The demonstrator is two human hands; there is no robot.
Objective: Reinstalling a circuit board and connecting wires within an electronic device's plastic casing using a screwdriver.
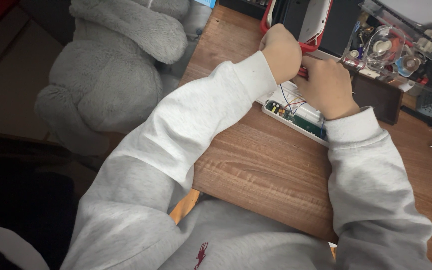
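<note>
An opened white device (296,117) lies on the wooden table (256,170), its green circuit board and thin red, blue and white wires exposed. My left hand (281,52) is closed just above its far end, next to a red-handled tool (302,73) that shows between both hands. My right hand (327,87) is curled over the middle of the device, touching the same red handle. What the fingers grip underneath is hidden. Both arms wear light grey sleeves.
A red and white case (314,25) stands at the table's far edge. A clear box of small parts (391,50) and a dark brown box (381,95) sit at the right. A grey plush toy (111,65) rests left of the table.
</note>
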